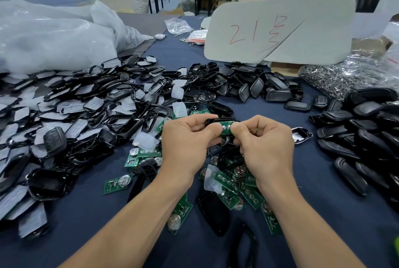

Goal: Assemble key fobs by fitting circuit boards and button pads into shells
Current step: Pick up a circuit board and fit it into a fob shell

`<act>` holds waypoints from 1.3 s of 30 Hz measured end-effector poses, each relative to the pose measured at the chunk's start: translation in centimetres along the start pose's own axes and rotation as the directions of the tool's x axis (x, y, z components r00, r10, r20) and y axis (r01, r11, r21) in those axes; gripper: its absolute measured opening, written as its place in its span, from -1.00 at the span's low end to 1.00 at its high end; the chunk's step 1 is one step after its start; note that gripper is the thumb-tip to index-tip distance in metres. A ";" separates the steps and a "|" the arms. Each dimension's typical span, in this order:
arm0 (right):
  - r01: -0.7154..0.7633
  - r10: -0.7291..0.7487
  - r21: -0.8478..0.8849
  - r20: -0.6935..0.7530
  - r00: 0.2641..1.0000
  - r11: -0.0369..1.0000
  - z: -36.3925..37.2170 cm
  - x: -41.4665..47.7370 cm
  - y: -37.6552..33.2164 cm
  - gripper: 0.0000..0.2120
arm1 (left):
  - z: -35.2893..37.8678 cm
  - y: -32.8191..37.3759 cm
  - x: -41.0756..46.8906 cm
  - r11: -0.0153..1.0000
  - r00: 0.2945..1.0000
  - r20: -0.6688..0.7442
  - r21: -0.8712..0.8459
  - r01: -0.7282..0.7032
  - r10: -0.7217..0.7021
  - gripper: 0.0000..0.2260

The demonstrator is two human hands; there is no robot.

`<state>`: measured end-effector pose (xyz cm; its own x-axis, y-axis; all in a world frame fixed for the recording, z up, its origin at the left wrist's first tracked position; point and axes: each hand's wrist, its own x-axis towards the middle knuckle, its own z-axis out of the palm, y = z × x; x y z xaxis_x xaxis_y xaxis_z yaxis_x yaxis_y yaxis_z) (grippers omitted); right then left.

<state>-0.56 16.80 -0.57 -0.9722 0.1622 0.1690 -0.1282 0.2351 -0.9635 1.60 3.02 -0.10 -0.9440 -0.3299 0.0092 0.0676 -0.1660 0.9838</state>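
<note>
Now both thumbs pinch the green rectangular circuit board (226, 127) lengthwise onto the glossy black plastic shell (216, 121), left hand (185, 138) and right hand (264, 140) level.

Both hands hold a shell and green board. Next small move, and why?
Probably press the circuit board flat into the black shell with both thumbs: the left hand and right hand pinch them together, thumbs on the board, which seems not yet fully seated.
</note>
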 end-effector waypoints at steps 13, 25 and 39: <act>-0.018 0.011 -0.063 -0.102 0.995 0.998 0.4 -0.5 -0.1 -0.86 | 0.5 0.0 -0.2 1.000 1.000 -0.003 0.025 -0.010 0.010 -0.79; 0.044 -0.069 -0.176 -0.137 0.988 0.983 0.7 -1.1 -0.5 -0.78 | 0.1 0.4 0.2 0.998 1.000 -0.023 0.071 0.003 -0.001 -0.70; 0.094 -0.123 -0.192 -0.147 0.981 0.977 0.1 -0.8 -0.3 -0.77 | -0.2 0.7 0.5 0.986 0.991 0.096 0.150 0.078 -0.093 -0.85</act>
<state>0.22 16.53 -0.46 -0.9094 0.2714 0.3150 -0.1788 0.4288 -0.8855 1.26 2.58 0.60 -0.9728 -0.2223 -0.0650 -0.0553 -0.0496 0.9972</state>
